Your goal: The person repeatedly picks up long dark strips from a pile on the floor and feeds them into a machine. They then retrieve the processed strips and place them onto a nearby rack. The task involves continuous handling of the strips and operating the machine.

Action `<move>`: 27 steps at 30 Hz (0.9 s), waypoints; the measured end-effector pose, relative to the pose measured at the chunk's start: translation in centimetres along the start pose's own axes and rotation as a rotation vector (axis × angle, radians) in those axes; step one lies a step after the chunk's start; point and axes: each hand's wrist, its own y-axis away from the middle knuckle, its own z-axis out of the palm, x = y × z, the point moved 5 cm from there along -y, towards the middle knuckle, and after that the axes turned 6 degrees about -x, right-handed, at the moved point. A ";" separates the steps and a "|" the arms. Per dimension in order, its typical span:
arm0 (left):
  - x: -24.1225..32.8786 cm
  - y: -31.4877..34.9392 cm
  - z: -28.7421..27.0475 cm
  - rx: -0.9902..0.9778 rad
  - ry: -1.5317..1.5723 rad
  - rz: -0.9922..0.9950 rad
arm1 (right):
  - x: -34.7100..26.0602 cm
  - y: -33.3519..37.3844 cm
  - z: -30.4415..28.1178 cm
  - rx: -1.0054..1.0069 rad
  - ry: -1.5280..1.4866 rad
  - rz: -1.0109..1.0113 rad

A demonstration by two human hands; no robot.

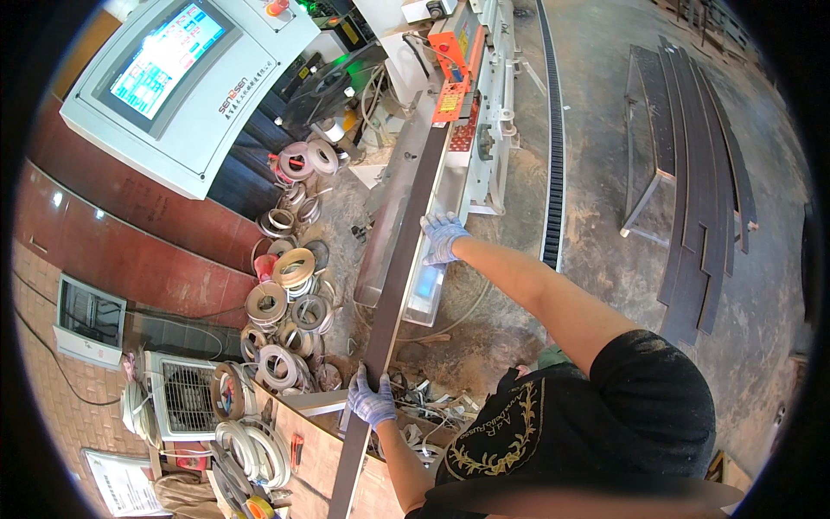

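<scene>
A long, narrow dark brown board (399, 281) runs from the lower middle up into the machine (471, 130) with orange guards. My left hand (372, 400), in a pale knit glove, is wrapped across the near part of the board and grips it. Farther up, my right hand (443, 239), gloved the same way, has its fingers stretched out against the board's right edge, above a metal support (426, 290). The board's far end is hidden at the guards.
Left of the board, many rolls of edge banding (294, 268) lie on the floor. A control panel with a lit screen (164, 65) stands at upper left. Dark boards (692, 199) rest on a metal stand at right. A slatted floor track (554, 147) runs beside the machine.
</scene>
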 end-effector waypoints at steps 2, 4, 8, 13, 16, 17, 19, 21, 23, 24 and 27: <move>0.2 0.0 -0.1 0.016 -0.020 0.006 | 0.0 0.0 -0.1 0.003 0.002 0.005; 0.4 0.0 -0.2 0.028 -0.030 0.012 | 0.0 -0.1 -0.2 0.002 0.011 0.006; 0.8 -0.1 -0.4 0.031 -0.032 0.008 | 0.0 0.0 -0.3 -0.005 0.005 0.008; 1.0 -0.1 -0.4 0.035 -0.026 0.011 | 0.0 0.2 -0.7 -0.026 0.031 0.006; 0.9 -0.2 -0.3 0.032 -0.008 0.013 | 0.0 0.4 -0.9 -0.041 0.023 0.007; 0.8 -0.2 -0.2 0.026 0.003 0.006 | 0.0 0.4 -0.9 -0.047 0.020 0.007; 0.7 -0.3 0.0 0.018 0.015 -0.004 | 0.0 0.4 -1.0 -0.045 0.029 0.006; 0.6 -0.3 0.2 0.015 0.006 -0.016 | 0.1 0.4 -1.0 -0.043 0.029 0.008; 0.5 -0.4 0.3 0.013 0.008 -0.005 | 0.2 0.4 -0.9 -0.042 0.018 0.015; 0.5 -0.4 0.3 0.005 -0.005 -0.017 | 0.2 0.3 -0.9 -0.041 0.023 0.012; 0.4 -0.4 0.4 -0.002 -0.006 -0.023 | 0.3 0.0 -0.6 -0.031 0.020 0.009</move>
